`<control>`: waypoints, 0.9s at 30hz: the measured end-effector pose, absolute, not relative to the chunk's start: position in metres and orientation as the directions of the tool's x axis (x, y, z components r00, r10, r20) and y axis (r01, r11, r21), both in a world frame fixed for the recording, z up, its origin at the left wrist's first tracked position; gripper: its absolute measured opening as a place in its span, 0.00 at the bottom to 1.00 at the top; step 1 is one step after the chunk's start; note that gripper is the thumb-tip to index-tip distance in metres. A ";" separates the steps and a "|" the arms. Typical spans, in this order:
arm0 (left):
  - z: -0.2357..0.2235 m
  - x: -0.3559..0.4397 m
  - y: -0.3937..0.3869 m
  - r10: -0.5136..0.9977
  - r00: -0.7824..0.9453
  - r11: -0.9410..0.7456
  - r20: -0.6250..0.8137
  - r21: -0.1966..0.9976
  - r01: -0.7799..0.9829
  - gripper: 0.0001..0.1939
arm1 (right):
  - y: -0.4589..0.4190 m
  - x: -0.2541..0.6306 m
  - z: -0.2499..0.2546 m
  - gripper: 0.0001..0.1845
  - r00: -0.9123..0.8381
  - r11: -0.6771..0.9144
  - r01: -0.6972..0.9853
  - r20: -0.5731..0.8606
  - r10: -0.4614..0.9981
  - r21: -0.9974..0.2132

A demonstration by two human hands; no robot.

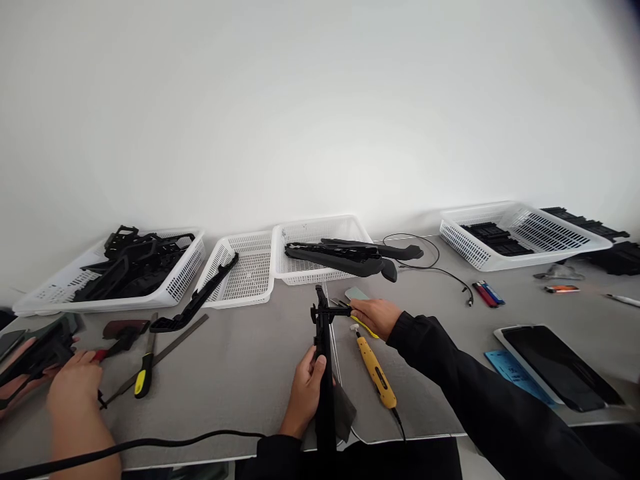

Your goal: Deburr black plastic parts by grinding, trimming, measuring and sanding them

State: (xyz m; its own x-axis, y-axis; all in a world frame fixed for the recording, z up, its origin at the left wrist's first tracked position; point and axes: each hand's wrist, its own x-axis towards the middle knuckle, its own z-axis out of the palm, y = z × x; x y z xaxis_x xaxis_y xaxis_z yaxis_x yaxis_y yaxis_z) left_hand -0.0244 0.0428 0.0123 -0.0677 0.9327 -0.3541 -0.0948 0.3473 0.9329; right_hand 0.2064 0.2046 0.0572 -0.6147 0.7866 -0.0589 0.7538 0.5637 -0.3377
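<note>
My left hand (306, 387) is wrapped around a long black plastic part (323, 333) that stands on edge and points away from me over the grey table (240, 373). My right hand (376, 316) is closed on a thin tool with a yellow handle (369, 329). Its dark tip touches the far end of the black part. A piece of grey cloth (345, 408) lies under the part near my left hand.
A second yellow tool (379, 377) lies to the right of the part. White baskets (320, 230) with black parts line the back. Another person's hand (75, 385) works at the left among files (145, 370). A tablet (560, 363) lies right, and a black cable (150, 445) runs along the front edge.
</note>
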 end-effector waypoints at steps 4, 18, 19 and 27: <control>0.011 -0.024 0.043 0.934 -0.075 0.342 -0.350 0.934 -0.107 0.60 | 0.206 0.207 0.058 0.16 -0.614 0.558 0.744 -0.047 0.788 -0.368; 0.012 -0.025 0.045 0.951 -0.105 0.278 -0.290 0.954 -0.116 0.41 | 0.170 0.200 0.060 0.19 -0.602 0.515 0.716 -0.043 0.797 -0.472; 0.012 -0.025 0.045 0.949 -0.108 0.283 -0.295 0.952 -0.116 0.43 | 0.170 0.201 0.062 0.19 -0.592 0.509 0.726 -0.043 0.805 -0.463; 0.012 -0.025 0.043 0.941 -0.092 0.314 -0.326 0.941 -0.126 0.54 | 0.180 0.201 0.075 0.15 -0.592 0.526 0.751 -0.055 0.804 -0.400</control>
